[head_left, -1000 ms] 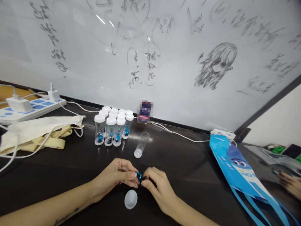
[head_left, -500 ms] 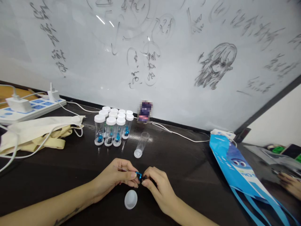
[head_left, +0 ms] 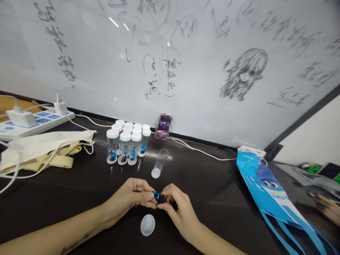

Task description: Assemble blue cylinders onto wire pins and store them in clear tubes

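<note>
- Head view, and here's the small part, blue and black, between two hands just above the tabletop, near the lone cap.
- It looks light and stiff, perhaps a bit slick on the blue side; the finer bits could be fragile, so gentle fingertips suit it.
- Best hold, I'd judge: the blue frame at one end, the black end at the other.
- Left hand: grip pinched close, thumb over fingers on the blue end, a thin pale strand along it.
- Right hand: grip nearly closed too, thumb and fingertips at the black end; exact contact is hard to tell.
- Beyond the hands, a clear tube, then capped tubes clustered left of it.
</note>
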Demonstrator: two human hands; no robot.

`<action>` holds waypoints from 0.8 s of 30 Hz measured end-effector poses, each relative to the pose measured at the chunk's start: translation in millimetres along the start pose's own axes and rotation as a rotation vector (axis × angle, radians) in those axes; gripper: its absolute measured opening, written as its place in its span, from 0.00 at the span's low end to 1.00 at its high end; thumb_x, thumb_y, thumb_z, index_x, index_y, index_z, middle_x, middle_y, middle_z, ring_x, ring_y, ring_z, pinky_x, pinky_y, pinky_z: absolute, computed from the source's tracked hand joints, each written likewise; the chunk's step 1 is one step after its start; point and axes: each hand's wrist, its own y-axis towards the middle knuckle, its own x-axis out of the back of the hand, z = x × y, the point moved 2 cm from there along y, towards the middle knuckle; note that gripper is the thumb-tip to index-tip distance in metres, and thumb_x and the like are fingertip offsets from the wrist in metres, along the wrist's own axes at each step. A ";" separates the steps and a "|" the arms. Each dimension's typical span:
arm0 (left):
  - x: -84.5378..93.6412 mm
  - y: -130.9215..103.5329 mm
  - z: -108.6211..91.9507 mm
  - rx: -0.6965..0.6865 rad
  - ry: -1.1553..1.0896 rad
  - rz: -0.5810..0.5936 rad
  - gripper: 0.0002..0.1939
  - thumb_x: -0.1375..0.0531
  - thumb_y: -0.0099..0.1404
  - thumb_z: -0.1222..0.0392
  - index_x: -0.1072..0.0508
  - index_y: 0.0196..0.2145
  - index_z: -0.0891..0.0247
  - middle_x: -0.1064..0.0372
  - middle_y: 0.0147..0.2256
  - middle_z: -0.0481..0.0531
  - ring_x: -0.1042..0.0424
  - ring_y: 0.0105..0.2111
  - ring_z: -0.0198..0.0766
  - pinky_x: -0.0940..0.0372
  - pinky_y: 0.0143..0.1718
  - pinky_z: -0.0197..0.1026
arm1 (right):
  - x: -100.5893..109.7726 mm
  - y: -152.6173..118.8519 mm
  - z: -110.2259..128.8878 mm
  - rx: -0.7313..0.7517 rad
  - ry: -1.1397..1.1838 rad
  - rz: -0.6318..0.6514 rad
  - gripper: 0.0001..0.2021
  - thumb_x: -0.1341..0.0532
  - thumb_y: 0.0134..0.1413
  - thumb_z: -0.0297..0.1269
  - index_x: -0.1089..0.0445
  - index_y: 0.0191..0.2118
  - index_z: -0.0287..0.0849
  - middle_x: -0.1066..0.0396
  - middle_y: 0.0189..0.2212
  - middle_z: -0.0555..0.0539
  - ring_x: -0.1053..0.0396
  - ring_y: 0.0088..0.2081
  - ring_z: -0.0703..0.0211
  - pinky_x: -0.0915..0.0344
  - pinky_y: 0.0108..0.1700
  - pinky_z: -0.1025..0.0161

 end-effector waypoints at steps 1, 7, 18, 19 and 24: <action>0.3 0.1 0.2 -0.002 0.000 0.002 0.06 0.31 0.56 0.63 0.20 0.31 0.69 0.19 0.29 0.56 0.21 0.29 0.37 0.29 0.34 0.34 | 0.2 -0.1 0.3 0.012 0.013 -0.013 0.05 0.40 0.63 0.37 0.34 0.36 0.43 0.34 0.32 0.50 0.37 0.31 0.61 0.41 0.35 0.65; 1.2 0.7 0.5 0.011 0.007 -0.005 0.06 0.30 0.55 0.64 0.20 0.30 0.69 0.20 0.28 0.56 0.21 0.28 0.36 0.29 0.33 0.34 | -0.4 0.1 -1.7 -0.037 -0.016 0.025 0.10 0.41 0.64 0.38 0.35 0.31 0.42 0.35 0.26 0.53 0.37 0.29 0.61 0.43 0.34 0.65; 0.8 1.8 0.3 0.007 0.005 0.003 0.05 0.31 0.56 0.64 0.20 0.31 0.69 0.19 0.29 0.57 0.21 0.29 0.36 0.29 0.33 0.33 | 0.6 2.7 -2.1 -0.022 -0.013 -0.006 0.11 0.39 0.62 0.39 0.34 0.29 0.42 0.35 0.25 0.53 0.37 0.28 0.62 0.43 0.33 0.65; 1.1 2.2 0.4 0.006 0.005 0.004 0.05 0.31 0.56 0.64 0.20 0.31 0.69 0.19 0.29 0.57 0.21 0.29 0.37 0.29 0.33 0.33 | 0.5 2.3 -1.9 -0.028 -0.024 0.004 0.11 0.40 0.63 0.39 0.34 0.29 0.42 0.35 0.24 0.53 0.37 0.28 0.62 0.43 0.34 0.65; 2.4 2.2 0.6 -0.010 -0.003 0.000 0.05 0.31 0.57 0.64 0.20 0.31 0.69 0.20 0.29 0.56 0.21 0.30 0.37 0.29 0.35 0.35 | 0.3 0.7 -0.4 0.016 0.035 -0.042 0.04 0.37 0.60 0.36 0.32 0.36 0.42 0.33 0.31 0.51 0.37 0.30 0.62 0.42 0.33 0.66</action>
